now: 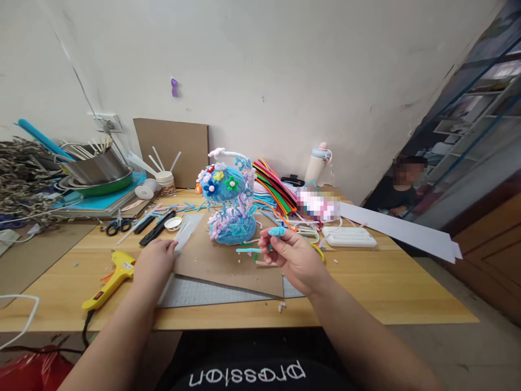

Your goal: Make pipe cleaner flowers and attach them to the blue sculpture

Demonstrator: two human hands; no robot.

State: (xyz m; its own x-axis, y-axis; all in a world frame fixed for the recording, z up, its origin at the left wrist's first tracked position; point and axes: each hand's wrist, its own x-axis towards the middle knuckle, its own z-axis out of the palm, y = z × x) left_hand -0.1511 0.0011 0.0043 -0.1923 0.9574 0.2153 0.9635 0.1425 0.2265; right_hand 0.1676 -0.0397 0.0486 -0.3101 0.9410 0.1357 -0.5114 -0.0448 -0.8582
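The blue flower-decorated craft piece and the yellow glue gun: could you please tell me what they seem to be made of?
The craft piece looks like soft, matt pipe cleaner, judging by its fuzzy strands, though yarn is possible. The glue gun is probably hard plastic, given its smooth, faintly glossy shell.

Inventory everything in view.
table: 1, light wood, across frame
cardboard: at least 2, brown, on table, against wall
cutting mat: 1, grey, under cardboard
flowered craft: 1, mostly blue, on cardboard
fuzzy piece: 1, light blue, in right hand
pipe cleaners: many, multicoloured, beside craft
bottle: 1, cream, back right
case: 1, white, table right
glue gun: 1, yellow, table left
scissors: 1, black handles, table left
tools: 2, black, beside scissors
bowl: 1, silver, back left
paper cup: 1, white, back left
socket: 1, white, wall
ornament: 1, purple, wall
bag: 1, red, lower left
dried plants: pile, brown, far left
person: 1, dark top, far right
left hand: 1, bare, beside glue gun, grip unclear
right hand: 1, bare, front right
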